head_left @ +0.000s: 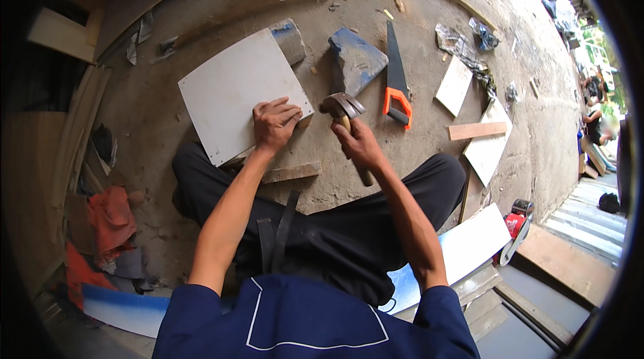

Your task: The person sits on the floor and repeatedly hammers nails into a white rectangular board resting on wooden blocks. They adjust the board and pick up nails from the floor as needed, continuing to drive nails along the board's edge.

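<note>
My right hand (361,144) is closed round the wooden handle of a claw hammer (343,105), just right of a white panel (235,84). The hammer's metal head is raised near the panel's right corner. On that side of the panel lies my left hand (276,121), its fingers bent and bunched together at the edge. Whatever its fingertips may pinch is hidden. Small dark dots mark the panel's corners, and a bit of bare wood (306,120) shows under its right edge. A grey block (288,40) stands against its far side.
A blue-stained stone block (359,60) and a handsaw (397,77) with an orange handle lie ahead. Board offcuts (477,131) are at right, near a red power tool (516,225). A wood strip (292,172) lies before my legs; orange cloth (111,218) is at left.
</note>
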A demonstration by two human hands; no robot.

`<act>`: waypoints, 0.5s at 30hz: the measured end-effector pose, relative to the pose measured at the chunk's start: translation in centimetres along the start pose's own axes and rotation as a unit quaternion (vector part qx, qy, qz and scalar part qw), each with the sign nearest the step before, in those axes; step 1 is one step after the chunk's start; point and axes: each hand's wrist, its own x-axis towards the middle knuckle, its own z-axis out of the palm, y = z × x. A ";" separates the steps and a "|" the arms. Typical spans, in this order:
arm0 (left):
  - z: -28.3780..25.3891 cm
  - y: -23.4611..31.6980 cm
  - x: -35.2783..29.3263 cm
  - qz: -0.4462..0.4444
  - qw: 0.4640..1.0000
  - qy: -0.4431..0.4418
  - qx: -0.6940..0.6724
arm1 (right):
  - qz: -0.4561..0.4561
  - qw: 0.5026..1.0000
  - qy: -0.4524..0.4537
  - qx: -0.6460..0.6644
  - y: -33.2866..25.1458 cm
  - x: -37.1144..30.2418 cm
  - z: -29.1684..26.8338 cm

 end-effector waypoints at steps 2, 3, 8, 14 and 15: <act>0.0 0.3 -0.3 -0.020 1.000 0.015 0.013 | 0.051 0.995 -0.038 0.072 -1.9 -0.6 1.3; -0.1 0.3 -0.3 -0.017 1.000 0.022 0.009 | 0.050 0.996 -0.030 0.066 -3.1 -0.8 1.9; 0.0 0.2 -0.4 -0.007 0.999 0.036 0.005 | -0.116 0.983 0.076 -0.123 -4.5 -0.1 4.6; -0.3 0.1 -0.4 -0.005 0.999 0.046 -0.008 | -0.014 0.992 0.036 -0.119 -5.6 -0.5 5.4; -0.3 0.1 -0.4 -0.007 0.999 0.046 -0.014 | 0.003 0.993 0.029 -0.114 -5.8 -0.6 5.4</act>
